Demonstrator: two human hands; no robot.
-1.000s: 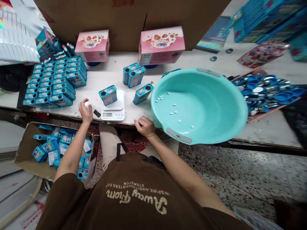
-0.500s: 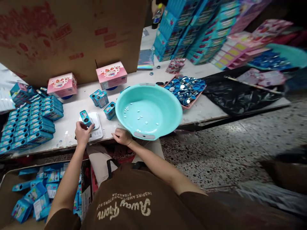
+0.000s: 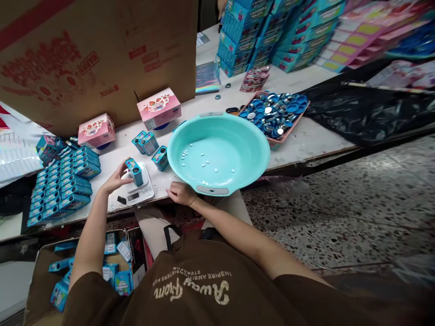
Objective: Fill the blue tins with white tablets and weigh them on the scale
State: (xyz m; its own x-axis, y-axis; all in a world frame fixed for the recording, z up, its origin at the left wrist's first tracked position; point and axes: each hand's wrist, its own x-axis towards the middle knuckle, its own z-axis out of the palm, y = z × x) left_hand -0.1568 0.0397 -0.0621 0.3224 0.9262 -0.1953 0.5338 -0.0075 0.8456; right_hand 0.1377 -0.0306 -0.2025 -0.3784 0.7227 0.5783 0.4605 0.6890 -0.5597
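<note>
A small blue box (image 3: pixel 135 171) with a round hole in its top stands on the white kitchen scale (image 3: pixel 148 194). At the box's left side is my left hand (image 3: pixel 117 178), thumb and fingers apart; whether the fingertips still touch it I cannot tell. My right hand (image 3: pixel 182 193) rests on the table edge against the near-left side of the turquoise basin (image 3: pixel 238 136). Its fingers are curled together, and what they hold, if anything, is hidden. Several small white candies (image 3: pixel 203 162) lie scattered on the basin floor. Another blue box (image 3: pixel 160 158) stands between scale and basin.
Rows of blue boxes (image 3: pixel 63 183) fill the table's left side. Two pink boxes (image 3: pixel 159 108) stand before a large carton (image 3: pixel 102 54). A pink tray (image 3: pixel 277 144) holds blue-and-silver lids. Below the table, a carton (image 3: pixel 39 285) contains more blue boxes.
The blue box now stands upright on the scale, and my left hand has loosened and drawn to its left. My right hand stays beside the basin. The view has shifted.
</note>
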